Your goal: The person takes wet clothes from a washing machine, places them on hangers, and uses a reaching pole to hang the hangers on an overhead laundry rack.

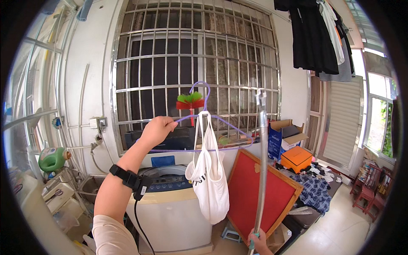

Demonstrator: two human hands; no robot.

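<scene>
My left hand [161,129] grips the left shoulder of a purple clothes hanger [231,125], raised in front of the barred window. From the hanger's middle, by its thin straps, hangs a white cloth bag [210,191] with dark lettering on its side. Low on the right, my right hand [258,240] is closed around the lower part of a long metal pole [263,165]. The pole stands nearly upright, its forked tip [260,95] to the right of the hanger's hook and apart from it.
A top-loading washing machine [172,216] stands below the bag. A red board with a wooden frame [255,191] leans behind the pole. Dark clothes [314,41] hang at the upper right. An orange box [296,158] and a plaid cloth [310,191] lie on a table at the right.
</scene>
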